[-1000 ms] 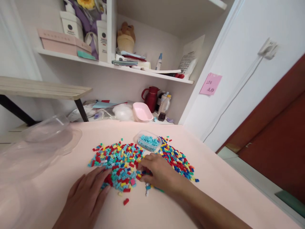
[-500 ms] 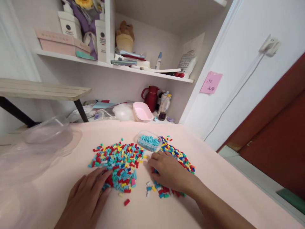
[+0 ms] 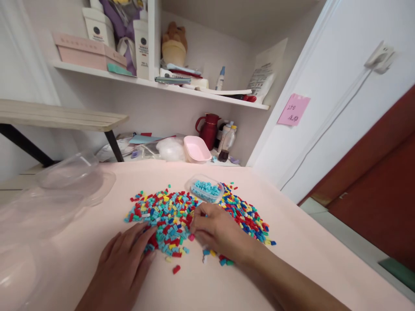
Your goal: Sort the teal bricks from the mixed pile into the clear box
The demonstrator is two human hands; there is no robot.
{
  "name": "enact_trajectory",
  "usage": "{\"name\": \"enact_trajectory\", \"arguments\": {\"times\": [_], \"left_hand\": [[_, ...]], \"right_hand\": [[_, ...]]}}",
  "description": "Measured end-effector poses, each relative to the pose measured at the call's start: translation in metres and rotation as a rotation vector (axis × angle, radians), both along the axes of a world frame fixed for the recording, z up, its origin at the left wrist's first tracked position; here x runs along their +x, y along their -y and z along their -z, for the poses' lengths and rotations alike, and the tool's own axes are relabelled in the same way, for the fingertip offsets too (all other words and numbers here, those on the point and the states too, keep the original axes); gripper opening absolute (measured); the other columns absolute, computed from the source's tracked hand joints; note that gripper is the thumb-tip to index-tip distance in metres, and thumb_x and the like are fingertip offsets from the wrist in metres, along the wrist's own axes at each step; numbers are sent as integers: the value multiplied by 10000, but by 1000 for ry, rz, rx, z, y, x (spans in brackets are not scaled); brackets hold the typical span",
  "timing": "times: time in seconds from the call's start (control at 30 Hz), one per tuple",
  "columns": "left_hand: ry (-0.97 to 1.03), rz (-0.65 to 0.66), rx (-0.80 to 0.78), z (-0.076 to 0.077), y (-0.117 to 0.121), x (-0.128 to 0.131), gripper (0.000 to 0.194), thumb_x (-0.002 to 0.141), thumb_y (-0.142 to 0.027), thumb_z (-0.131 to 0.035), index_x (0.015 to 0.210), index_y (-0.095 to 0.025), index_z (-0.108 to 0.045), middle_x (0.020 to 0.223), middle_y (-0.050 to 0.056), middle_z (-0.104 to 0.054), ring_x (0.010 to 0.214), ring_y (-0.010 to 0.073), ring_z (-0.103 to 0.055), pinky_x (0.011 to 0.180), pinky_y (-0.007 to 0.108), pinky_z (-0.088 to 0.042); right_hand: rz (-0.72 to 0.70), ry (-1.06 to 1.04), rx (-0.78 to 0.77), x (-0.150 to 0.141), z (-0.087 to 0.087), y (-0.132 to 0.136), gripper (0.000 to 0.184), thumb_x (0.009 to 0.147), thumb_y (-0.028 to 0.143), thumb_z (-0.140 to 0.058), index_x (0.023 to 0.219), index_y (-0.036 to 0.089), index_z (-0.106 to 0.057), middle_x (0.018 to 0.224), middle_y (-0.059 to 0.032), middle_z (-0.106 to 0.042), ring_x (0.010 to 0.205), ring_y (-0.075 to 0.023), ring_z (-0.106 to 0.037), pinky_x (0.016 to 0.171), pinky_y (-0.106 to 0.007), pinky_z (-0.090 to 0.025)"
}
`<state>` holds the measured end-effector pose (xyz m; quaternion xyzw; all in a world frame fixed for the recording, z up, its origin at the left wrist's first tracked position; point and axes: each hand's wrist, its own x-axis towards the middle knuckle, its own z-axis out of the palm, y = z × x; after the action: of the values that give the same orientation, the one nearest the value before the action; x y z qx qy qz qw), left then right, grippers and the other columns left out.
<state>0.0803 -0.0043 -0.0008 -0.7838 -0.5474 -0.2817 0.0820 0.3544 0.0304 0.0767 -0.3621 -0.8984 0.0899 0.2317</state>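
Small coloured building bricks lie in two loose piles, a left pile with many light blue pieces and a right pile. My left hand rests at the near left edge of the left pile, fingers stretched and slightly apart, touching bricks. At that pile's right edge, the thumb and fingers of my right hand are pinched together; what is between them is hidden. A pink brick lies just under these fingertips. Behind both piles stands a clear plastic tub holding light blue bricks.
Clear plastic lids or trays lie on the table's left side. A pink tub, a red jug and bottles stand beyond the back edge. A lone red brick lies near the front.
My right hand has moved left from the right pile to the left pile's right edge, its fingers now pinched. My left hand stays nearly in place. The view has shifted slightly.
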Motion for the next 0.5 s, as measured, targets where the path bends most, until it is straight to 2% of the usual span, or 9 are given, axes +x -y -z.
{"name": "enact_trajectory", "arguments": {"times": [0.2, 0.33, 0.43, 0.5], "left_hand": [[7, 8, -3, -3, 2, 1, 419, 928, -432, -394, 1284, -355, -600, 1314, 4, -632, 1185, 208, -591, 1050, 434, -416], [28, 12, -33, -6, 3, 2, 436, 916, -462, -392, 1267, -343, -622, 1307, 12, -638, 1171, 214, -602, 1062, 434, -418], [32, 20, -44, -5, 3, 2, 446, 918, -475, -377, 1258, -337, -631, 1311, 14, -637, 1175, 213, -600, 1067, 426, -418], [25, 34, -24, -4, 2, 1, 447, 919, -485, -379, 1260, -337, -628, 1305, 13, -642, 1173, 214, -603, 1052, 423, -430]], "right_hand": [[74, -77, -148, 8, -15, 0, 244, 836, 30, -562, 913, 222, -692, 980, -30, -653, 926, -159, -609, 823, -253, -470], [137, -6, -149, 10, -12, -1, 296, 845, 37, -541, 979, 238, -712, 1014, -38, -669, 956, -171, -623, 849, -269, -477], [132, 62, -158, 9, -5, -3, 307, 819, 89, -614, 1060, 252, -714, 1033, -41, -675, 982, -184, -626, 862, -270, -480], [118, 89, -160, 7, -2, -4, 277, 813, 101, -628, 1027, 247, -724, 1004, -37, -686, 969, -182, -630, 858, -266, -476]]}}
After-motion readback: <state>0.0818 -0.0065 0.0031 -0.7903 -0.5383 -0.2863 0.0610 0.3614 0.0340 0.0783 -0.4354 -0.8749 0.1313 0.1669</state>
